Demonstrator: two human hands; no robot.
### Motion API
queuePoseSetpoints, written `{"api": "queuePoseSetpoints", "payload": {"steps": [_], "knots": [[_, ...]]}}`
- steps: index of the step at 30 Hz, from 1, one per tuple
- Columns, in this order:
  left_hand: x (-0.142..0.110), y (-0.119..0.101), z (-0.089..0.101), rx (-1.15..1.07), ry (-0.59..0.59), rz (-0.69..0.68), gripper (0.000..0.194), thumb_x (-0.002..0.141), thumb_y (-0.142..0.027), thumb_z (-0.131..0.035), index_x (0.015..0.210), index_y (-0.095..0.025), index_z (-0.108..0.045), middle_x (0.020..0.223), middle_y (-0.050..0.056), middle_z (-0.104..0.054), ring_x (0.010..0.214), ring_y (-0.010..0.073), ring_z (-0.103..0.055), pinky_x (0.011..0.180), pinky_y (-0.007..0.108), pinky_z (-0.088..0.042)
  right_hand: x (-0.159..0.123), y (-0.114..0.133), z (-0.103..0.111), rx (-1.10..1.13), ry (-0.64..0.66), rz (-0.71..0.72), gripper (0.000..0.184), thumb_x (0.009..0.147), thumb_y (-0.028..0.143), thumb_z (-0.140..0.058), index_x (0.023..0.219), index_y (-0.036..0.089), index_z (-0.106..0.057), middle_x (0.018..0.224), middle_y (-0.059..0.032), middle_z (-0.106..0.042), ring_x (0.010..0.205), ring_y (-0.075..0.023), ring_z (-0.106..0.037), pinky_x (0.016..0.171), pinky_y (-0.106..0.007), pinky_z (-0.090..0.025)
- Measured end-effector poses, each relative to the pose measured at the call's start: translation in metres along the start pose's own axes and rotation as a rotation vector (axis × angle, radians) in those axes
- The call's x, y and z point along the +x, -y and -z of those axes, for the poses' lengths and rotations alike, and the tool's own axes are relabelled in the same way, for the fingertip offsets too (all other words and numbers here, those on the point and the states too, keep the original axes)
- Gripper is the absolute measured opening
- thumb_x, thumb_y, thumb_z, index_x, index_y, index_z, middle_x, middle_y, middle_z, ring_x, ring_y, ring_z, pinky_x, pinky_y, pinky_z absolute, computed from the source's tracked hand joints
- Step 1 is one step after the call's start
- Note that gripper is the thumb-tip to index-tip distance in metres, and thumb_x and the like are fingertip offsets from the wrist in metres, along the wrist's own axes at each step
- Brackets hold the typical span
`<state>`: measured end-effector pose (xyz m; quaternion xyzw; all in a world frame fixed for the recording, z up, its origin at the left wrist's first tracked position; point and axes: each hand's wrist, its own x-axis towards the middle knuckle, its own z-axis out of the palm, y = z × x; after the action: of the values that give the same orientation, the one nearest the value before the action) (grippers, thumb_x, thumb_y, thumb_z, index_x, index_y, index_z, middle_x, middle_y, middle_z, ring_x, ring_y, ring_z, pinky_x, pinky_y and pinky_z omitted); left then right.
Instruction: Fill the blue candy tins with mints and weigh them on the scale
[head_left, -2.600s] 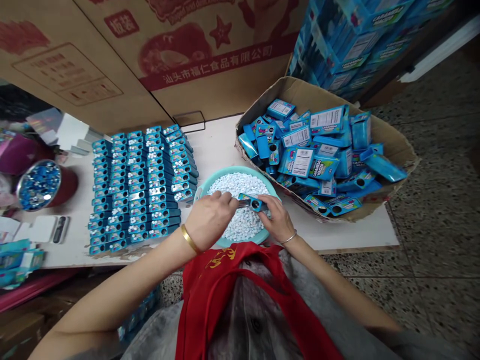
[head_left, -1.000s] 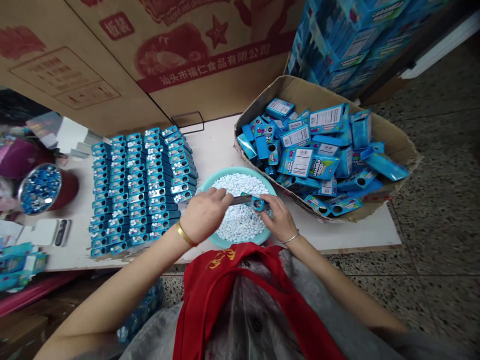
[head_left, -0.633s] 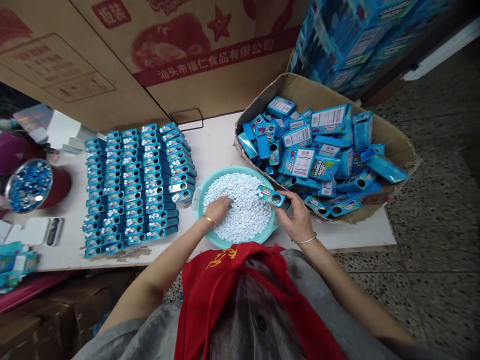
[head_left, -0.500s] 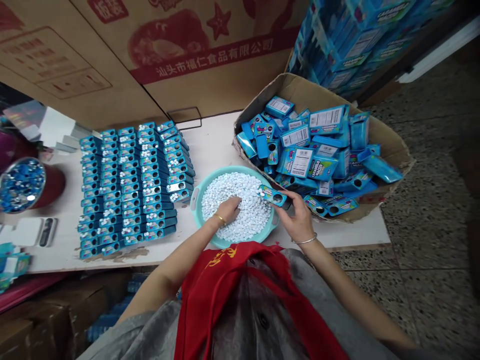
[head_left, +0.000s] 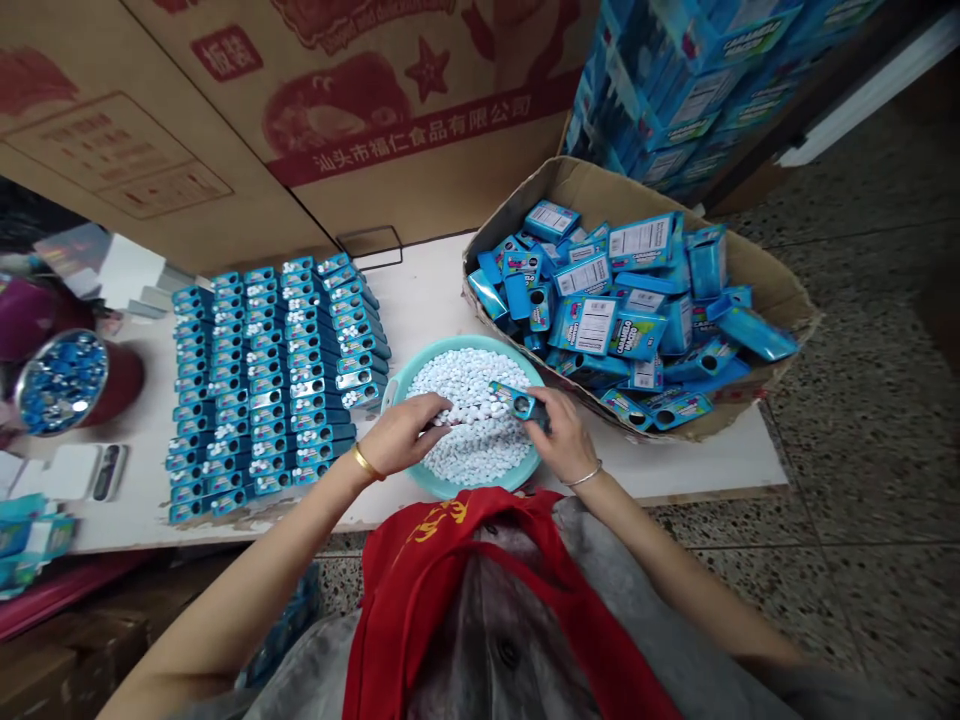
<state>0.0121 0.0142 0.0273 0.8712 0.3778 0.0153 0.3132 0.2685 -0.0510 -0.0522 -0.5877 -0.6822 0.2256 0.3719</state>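
Observation:
A pale green basin (head_left: 397, 388) holds a heap of small white candies (head_left: 480, 455). Above its right side, my right hand (head_left: 564, 437) grips a small blue candy box (head_left: 517, 401) with a round hole in its face. My left hand (head_left: 405, 435) is over the basin's left rim, fingers curled, with white candies showing at the fingertips. To the left, several rows of blue candy boxes (head_left: 262, 400) stand packed together, many with white candies on top by their holes.
A cut-down cardboard carton (head_left: 780, 290) full of loose blue boxes stands at right. Large printed cartons (head_left: 420, 200) line the back, beside stacked wrapped boxes (head_left: 675, 100). A dark red bucket (head_left: 124, 380) of shiny blue pieces and a white device (head_left: 75, 470) are at left.
My left hand has come up out of the candies and moved left to the basin's rim. My right hand has brought the blue box left, farther over the basin.

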Motion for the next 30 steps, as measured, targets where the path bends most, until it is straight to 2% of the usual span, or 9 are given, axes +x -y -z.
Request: {"api": "queuePoseSetpoints", "payload": {"steps": [4, 8, 13, 17, 20, 22, 24, 27, 30], "knots": [[0.014, -0.035, 0.026, 0.272, 0.138, 0.050, 0.013, 0.091, -0.021, -0.045, 0.100, -0.015, -0.053, 0.094, 0.008, -0.062, 0.085, 0.0190, -0.058, 0.072, 0.030, -0.046, 0.000, 0.008, -0.010, 0.011, 0.033, 0.063, 0.037, 0.082, 0.015, -0.050, 0.119, 0.019, -0.051, 0.111, -0.0130, -0.062, 0.106, -0.0274, -0.057, 0.093, -0.047, -0.048], [0.025, -0.073, 0.040, 0.507, 0.251, 0.135, 0.017, 0.091, -0.013, -0.040, 0.100, -0.013, -0.054, 0.092, 0.010, -0.061, 0.086, 0.0229, -0.059, 0.067, 0.032, -0.047, -0.001, 0.012, -0.017, 0.037, 0.032, 0.080, 0.036, 0.081, 0.014, -0.050, 0.118, 0.018, -0.052, 0.109, -0.0134, -0.063, 0.105, -0.0274, -0.058, 0.092, -0.047, -0.049], [0.030, -0.098, 0.047, 0.526, 0.281, 0.164, 0.020, 0.092, -0.010, -0.037, 0.094, -0.013, -0.056, 0.086, 0.010, -0.060, 0.084, 0.0230, -0.058, 0.067, 0.033, -0.048, -0.003, 0.015, -0.023, 0.104, 0.038, 0.045, 0.035, 0.082, 0.014, -0.051, 0.117, 0.018, -0.052, 0.109, -0.0133, -0.063, 0.106, -0.0271, -0.058, 0.093, -0.046, -0.048], [0.021, -0.086, 0.058, 0.478, 0.228, 0.149, 0.018, 0.090, -0.013, -0.040, 0.092, -0.017, -0.058, 0.085, 0.009, -0.058, 0.084, 0.0232, -0.057, 0.070, 0.034, -0.048, -0.006, 0.016, -0.024, 0.175, 0.049, -0.021, 0.037, 0.081, 0.016, -0.052, 0.118, 0.021, -0.051, 0.111, -0.0113, -0.062, 0.106, -0.0261, -0.058, 0.093, -0.046, -0.048], [0.013, -0.057, 0.059, 0.286, 0.104, 0.124, 0.020, 0.088, -0.031, -0.050, 0.105, -0.021, -0.056, 0.101, 0.008, -0.057, 0.088, 0.0223, -0.058, 0.077, 0.035, -0.049, -0.004, 0.019, -0.024, 0.229, 0.047, -0.042, 0.039, 0.081, 0.017, -0.052, 0.119, 0.023, -0.050, 0.110, -0.0106, -0.063, 0.105, -0.0259, -0.059, 0.093, -0.046, -0.049], [0.012, -0.035, 0.047, 0.108, 0.022, 0.065, 0.044, 0.084, -0.046, -0.057, 0.120, -0.023, -0.049, 0.118, 0.009, -0.051, 0.099, 0.0228, -0.057, 0.085, 0.035, -0.049, -0.003, 0.024, -0.025, 0.250, 0.056, -0.038, 0.040, 0.081, 0.017, -0.053, 0.120, 0.023, -0.050, 0.111, -0.0106, -0.063, 0.106, -0.0258, -0.059, 0.092, -0.045, -0.050], [0.015, -0.018, 0.028, -0.027, -0.028, -0.008, 0.055, 0.082, -0.049, -0.059, 0.127, -0.023, -0.043, 0.124, 0.011, -0.049, 0.107, 0.0233, -0.055, 0.091, 0.035, -0.047, -0.002, 0.031, -0.026, 0.260, 0.079, -0.039, 0.040, 0.081, 0.019, -0.055, 0.120, 0.023, -0.049, 0.110, -0.0108, -0.063, 0.106, -0.0258, -0.060, 0.091, -0.043, -0.050], [0.019, -0.006, 0.000, -0.117, -0.012, -0.040, 0.033, 0.088, -0.042, -0.053, 0.113, -0.021, -0.051, 0.107, 0.008, -0.057, 0.095, 0.0195, -0.058, 0.082, 0.031, -0.049, 0.002, 0.037, -0.023, 0.286, 0.131, -0.021, 0.038, 0.082, 0.026, -0.058, 0.119, 0.022, -0.049, 0.106, -0.0105, -0.064, 0.102, -0.0250, -0.061, 0.087, -0.040, -0.052], [0.007, -0.002, -0.010, -0.147, -0.033, 0.016, 0.023, 0.090, -0.038, -0.051, 0.104, -0.021, -0.055, 0.094, 0.006, -0.058, 0.083, 0.0170, -0.057, 0.073, 0.029, -0.049, 0.018, 0.022, -0.005, 0.265, 0.094, 0.038, 0.041, 0.082, 0.036, -0.061, 0.118, 0.021, -0.049, 0.112, -0.0115, -0.062, 0.106, -0.0247, -0.059, 0.091, -0.040, -0.050]]}}
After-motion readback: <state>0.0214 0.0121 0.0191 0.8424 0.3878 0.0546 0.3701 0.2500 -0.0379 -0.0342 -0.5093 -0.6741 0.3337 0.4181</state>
